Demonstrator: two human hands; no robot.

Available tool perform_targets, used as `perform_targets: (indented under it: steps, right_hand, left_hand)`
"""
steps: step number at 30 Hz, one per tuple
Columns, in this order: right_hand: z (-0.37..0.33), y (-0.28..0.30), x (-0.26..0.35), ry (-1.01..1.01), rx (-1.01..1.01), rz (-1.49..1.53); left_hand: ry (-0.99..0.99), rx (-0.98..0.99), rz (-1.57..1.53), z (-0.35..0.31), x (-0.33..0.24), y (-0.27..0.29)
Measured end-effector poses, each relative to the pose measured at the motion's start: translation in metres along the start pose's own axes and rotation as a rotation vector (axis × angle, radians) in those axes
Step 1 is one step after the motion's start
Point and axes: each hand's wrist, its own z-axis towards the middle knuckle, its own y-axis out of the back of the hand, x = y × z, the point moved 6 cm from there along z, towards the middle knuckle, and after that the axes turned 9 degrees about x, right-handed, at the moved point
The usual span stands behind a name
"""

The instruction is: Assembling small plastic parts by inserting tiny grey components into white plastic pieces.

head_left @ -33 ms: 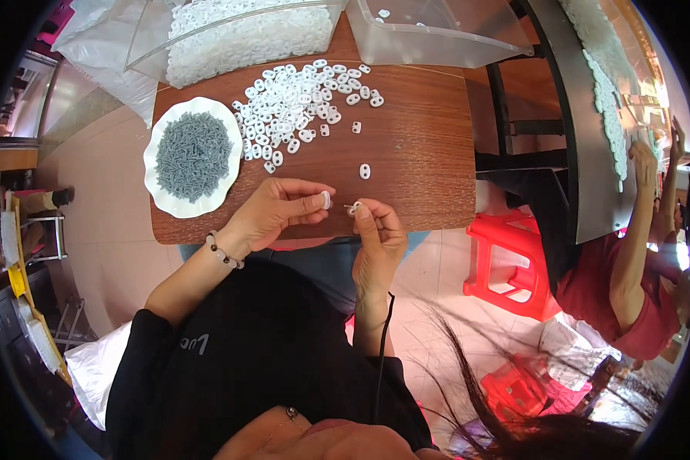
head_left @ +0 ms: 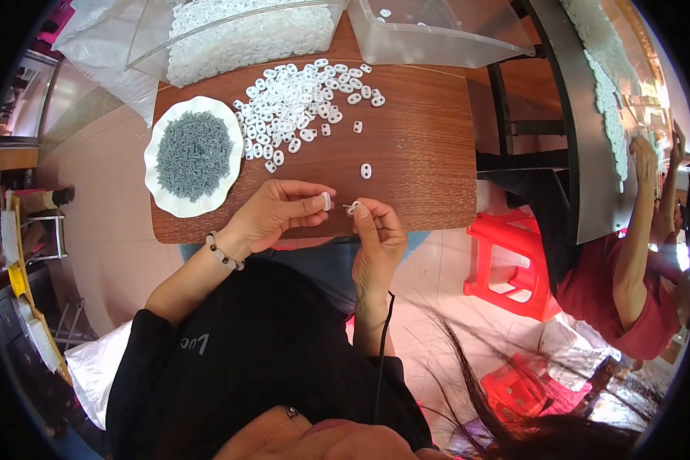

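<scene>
My left hand (head_left: 287, 208) is closed, pinching a small white oval plastic piece (head_left: 326, 201) seen nearly edge-on. Just to its right, my right hand (head_left: 377, 230) holds a white two-hole plastic piece (head_left: 353, 208) between thumb and forefinger. A thin pin-like bit points from that piece toward the left hand; its kind is too small to tell. Both hands hover above the table's near edge, a little apart. Beyond them lies a single two-hole piece (head_left: 366, 171), and farther back a loose heap of similar pieces (head_left: 287, 107).
A white scalloped plate (head_left: 155, 180) of small grey rod-like pieces (head_left: 194, 156) stands at the left of the wooden table (head_left: 429, 146). Clear bins (head_left: 445, 47) line the back. To the right are a red stool (head_left: 479, 264) and another person's arm (head_left: 629, 253) at a dark table.
</scene>
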Motion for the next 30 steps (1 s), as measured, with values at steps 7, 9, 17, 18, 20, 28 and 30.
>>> perform_targets:
  steps: [7,9,17,18,20,28,30]
  right_hand:
    - [-0.004,-0.012,0.004,0.019,0.014,-0.068]
    - [-0.005,-0.013,0.004,0.01,0.024,-0.118]
    - [-0.005,-0.012,0.0,0.022,0.019,-0.212]
    - [-0.005,-0.013,0.001,0.027,0.022,-0.233]
    - [-0.005,-0.013,0.0,0.026,0.022,-0.247]
    - [-0.003,-0.013,-0.004,0.019,0.034,-0.276]
    - [-0.003,-0.013,-0.003,0.028,0.036,-0.303]
  left_hand:
    - [0.018,0.044,-0.096,-0.01,0.002,-0.001]
    - [0.0,0.039,-0.075,-0.01,0.002,0.0]
    - [-0.007,0.006,-0.018,-0.012,0.001,0.003]
    - [-0.012,0.009,-0.014,-0.012,0.002,0.003]
    - [-0.016,0.009,-0.011,-0.012,0.003,0.003]
    - [-0.031,0.003,0.006,-0.011,0.003,0.005]
    - [-0.04,0.001,0.018,-0.011,0.003,0.007]
